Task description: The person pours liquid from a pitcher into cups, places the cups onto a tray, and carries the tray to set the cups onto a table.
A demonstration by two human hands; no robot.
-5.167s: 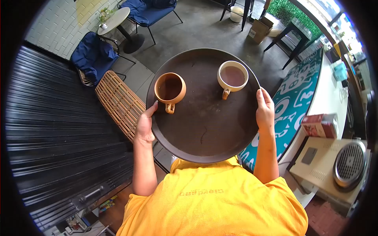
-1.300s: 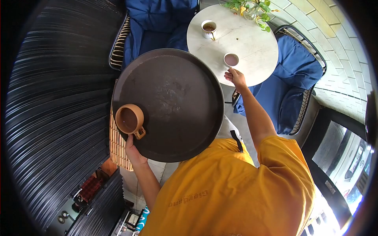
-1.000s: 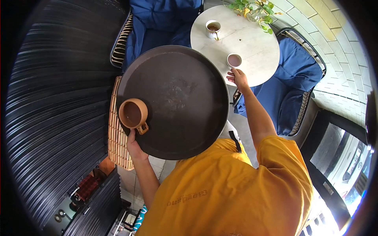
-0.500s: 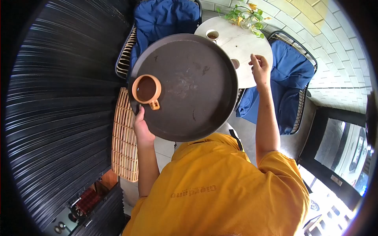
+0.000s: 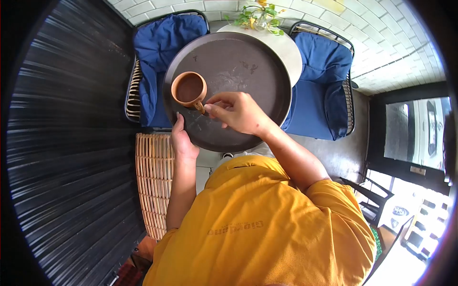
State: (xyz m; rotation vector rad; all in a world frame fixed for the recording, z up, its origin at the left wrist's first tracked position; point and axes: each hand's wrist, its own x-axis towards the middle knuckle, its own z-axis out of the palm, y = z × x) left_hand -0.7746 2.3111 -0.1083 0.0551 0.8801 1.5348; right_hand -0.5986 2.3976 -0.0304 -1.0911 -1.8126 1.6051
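My left hand (image 5: 182,140) grips the near left rim of a round dark brown tray (image 5: 248,71) and holds it level in front of me. A tan cup (image 5: 189,89) full of dark drink stands on the tray's left side. My right hand (image 5: 237,112) reaches across the tray and pinches the cup's handle between thumb and fingers. The tray hides most of a round white table (image 5: 291,47) behind it.
Two chairs with blue cushions (image 5: 152,47) (image 5: 319,71) flank the table. A green plant (image 5: 260,14) sits at the table's far edge. A wicker panel (image 5: 152,181) is at my lower left, dark slatted wall on the left, white brick wall behind.
My right hand left the white table and came back across the tray to the tan cup's handle. The tray has shifted up over the table, hiding the cups set there.
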